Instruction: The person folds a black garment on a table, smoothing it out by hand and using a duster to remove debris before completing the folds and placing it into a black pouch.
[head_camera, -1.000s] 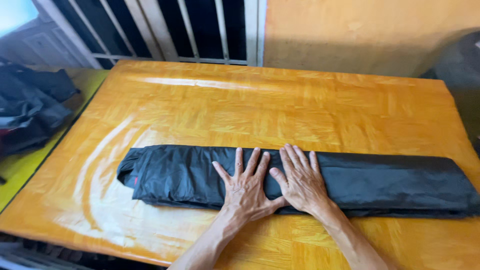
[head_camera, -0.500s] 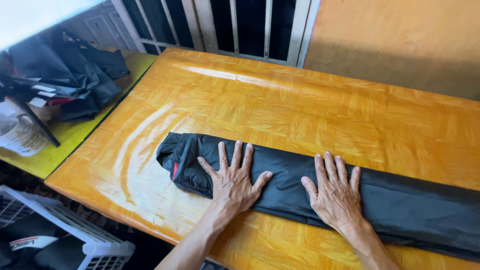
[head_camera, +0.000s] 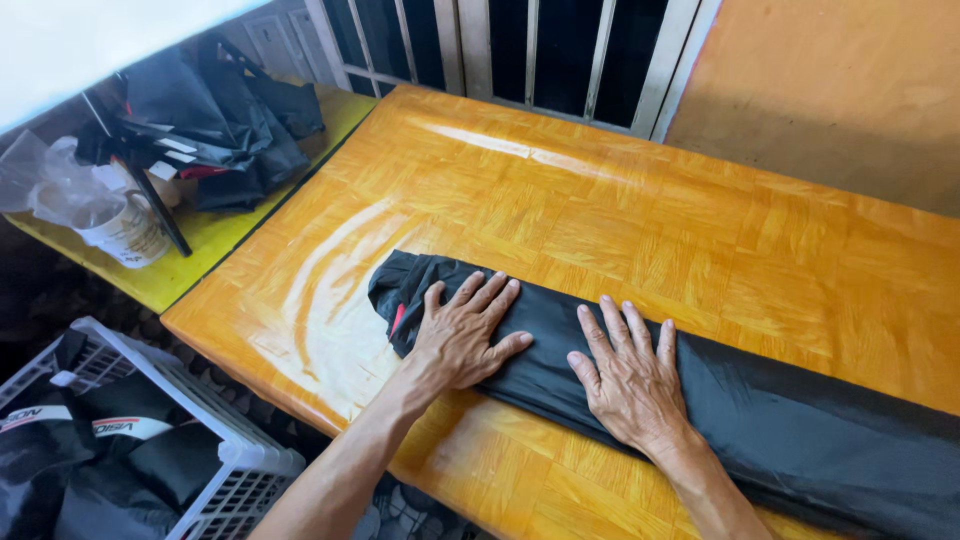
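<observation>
A long black garment (head_camera: 800, 430), folded into a narrow strip, lies across a glossy orange wooden table (head_camera: 620, 220). My left hand (head_camera: 462, 335) presses flat on the strip near its left end, fingers spread, where a small red patch shows. My right hand (head_camera: 630, 380) lies flat on the strip just to the right of the left hand, fingers apart. Neither hand grips the fabric. The strip's right end runs out of view.
A yellow side table (head_camera: 210, 235) at the left carries a heap of black garments (head_camera: 220, 120) and a white bucket with a plastic bag (head_camera: 95, 215). A white plastic basket (head_camera: 230, 465) with dark clothes stands on the floor. Window bars (head_camera: 520, 45) stand behind the table.
Both hands have slid left along the strip toward its left end. One second ago they lay side by side at the middle; the view has shifted left with them.
</observation>
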